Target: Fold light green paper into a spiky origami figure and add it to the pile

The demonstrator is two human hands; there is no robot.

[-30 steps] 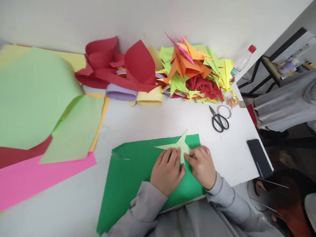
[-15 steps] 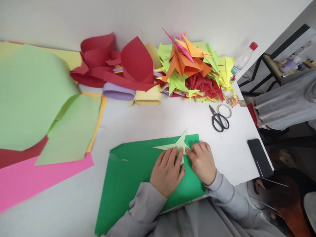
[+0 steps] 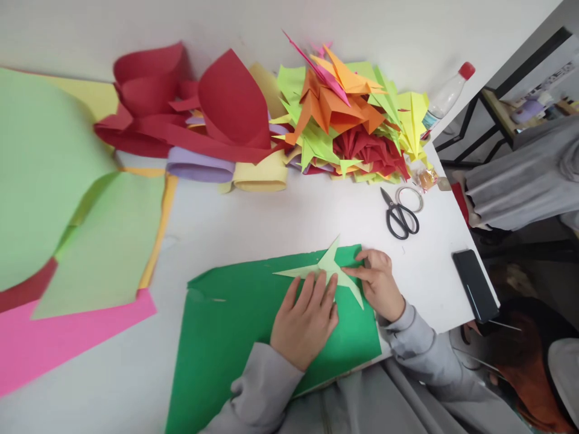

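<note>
A pale green folded paper star (image 3: 329, 264) with long pointed arms lies on a dark green board (image 3: 235, 325) at the table's front. My left hand (image 3: 305, 316) rests flat on the star's lower left part, fingers spread and stretched out, covering some of it. At the star's right side is my right hand (image 3: 380, 280), its index finger reaching the paper's edge and the thumb held apart from it. Nothing sits between that thumb and finger. One lower right point of the star shows free of both hands.
Black-handled scissors (image 3: 400, 217) and a tape roll (image 3: 409, 199) lie behind my right hand. A phone (image 3: 474, 285) is near the right edge. Folded paper stars (image 3: 348, 114), red paper (image 3: 235, 108), large green sheets (image 3: 104, 241) and a bottle (image 3: 450, 96) stand along the wall.
My right hand has drawn back slightly to the right, its thumb and index finger parting. The star's lower right point now shows. My left hand still presses on the paper. The view has shifted slightly.
</note>
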